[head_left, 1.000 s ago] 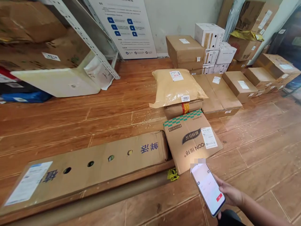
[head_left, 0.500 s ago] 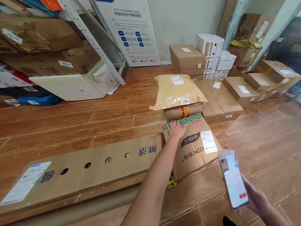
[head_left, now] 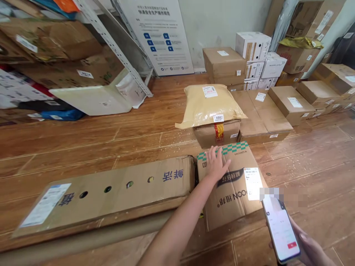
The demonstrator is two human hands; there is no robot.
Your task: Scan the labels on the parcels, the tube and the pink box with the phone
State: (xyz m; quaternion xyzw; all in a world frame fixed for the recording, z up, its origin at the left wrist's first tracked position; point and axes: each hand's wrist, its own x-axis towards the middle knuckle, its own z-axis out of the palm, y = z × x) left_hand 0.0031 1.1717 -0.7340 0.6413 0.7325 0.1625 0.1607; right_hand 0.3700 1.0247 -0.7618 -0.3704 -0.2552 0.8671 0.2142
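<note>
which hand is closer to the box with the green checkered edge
Left. The left hand rests flat on top of the box with the green checkered edge; the right hand is off its near right corner, holding a phone.

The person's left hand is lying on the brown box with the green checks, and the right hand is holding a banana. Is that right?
Not quite. The head view shows the right hand holding a phone, not a banana. The rest is right: the left hand lies flat on the brown box with the green checks.
</note>
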